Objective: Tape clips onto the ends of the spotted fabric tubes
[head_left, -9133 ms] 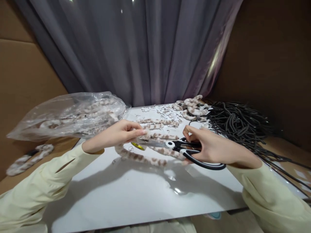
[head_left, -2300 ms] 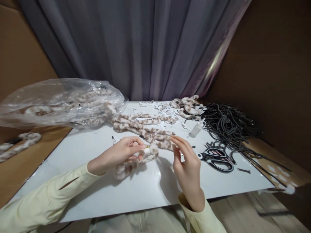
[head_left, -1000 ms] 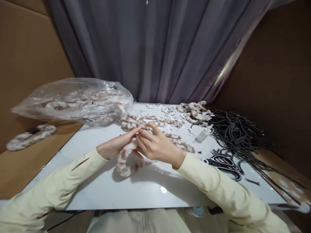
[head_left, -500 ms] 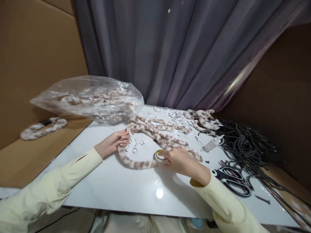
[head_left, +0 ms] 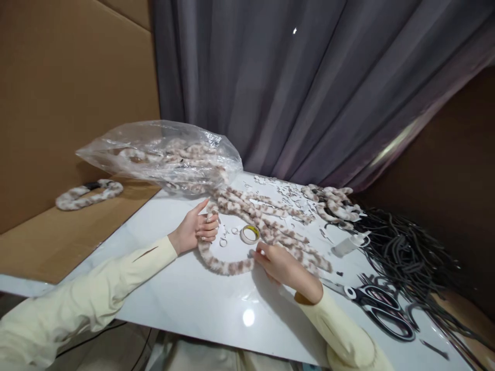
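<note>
A plush brown-and-white furry strip [head_left: 226, 267] bends in a U shape over the white table. My left hand [head_left: 197, 228] is closed around its left end, thumb pointing up. At the other end, my right hand [head_left: 279, 262] pinches the strip between thumb and fingers. Just beyond the right fingertips lies a roll of tape [head_left: 255, 229] with a yellow inner ring, not held. Small thin rings [head_left: 223, 242] lie inside the bend. Several more furry strips [head_left: 263, 219] are heaped behind my hands.
A clear plastic bag [head_left: 162, 154] of furry pieces stands at the back left. One furry loop [head_left: 88, 196] rests on cardboard. To the right are scissors [head_left: 361, 298], a small white bottle [head_left: 348, 246], finished-looking furry loops [head_left: 334, 203] and a pile of black cords [head_left: 410, 252].
My right hand has let go of the tape roll, which now lies on the table, and pinches the strip's right end. My left thumb has lifted. The camera view has shifted a little.
</note>
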Action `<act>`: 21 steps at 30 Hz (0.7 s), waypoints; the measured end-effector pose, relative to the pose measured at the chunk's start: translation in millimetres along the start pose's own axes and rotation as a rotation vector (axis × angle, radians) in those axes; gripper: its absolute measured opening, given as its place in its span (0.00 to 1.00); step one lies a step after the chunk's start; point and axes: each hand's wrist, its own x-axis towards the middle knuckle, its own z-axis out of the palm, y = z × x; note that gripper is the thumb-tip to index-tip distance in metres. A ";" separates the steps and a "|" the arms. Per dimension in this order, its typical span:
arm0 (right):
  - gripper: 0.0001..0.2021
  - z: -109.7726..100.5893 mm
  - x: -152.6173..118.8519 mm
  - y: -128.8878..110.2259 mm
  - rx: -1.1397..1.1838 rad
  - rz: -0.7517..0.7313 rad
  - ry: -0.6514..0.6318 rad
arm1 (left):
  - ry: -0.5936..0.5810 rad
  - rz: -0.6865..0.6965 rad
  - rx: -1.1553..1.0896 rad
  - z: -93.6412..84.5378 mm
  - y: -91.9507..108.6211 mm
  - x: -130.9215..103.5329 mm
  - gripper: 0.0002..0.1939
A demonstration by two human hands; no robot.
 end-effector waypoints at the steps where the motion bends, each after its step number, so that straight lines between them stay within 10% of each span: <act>1: 0.12 0.6 0.4 2.7 0.021 0.011 -0.013 | 0.020 0.012 0.008 0.5 -0.5 1.3 0.24; 10: 0.02 -12.0 6.0 3.5 0.346 -0.071 0.221 | 0.081 0.088 0.127 5.1 -12.9 4.1 0.06; 21: 0.13 0.7 18.2 -19.9 0.891 -0.088 0.151 | -0.044 -0.085 0.230 20.6 -28.0 -5.9 0.10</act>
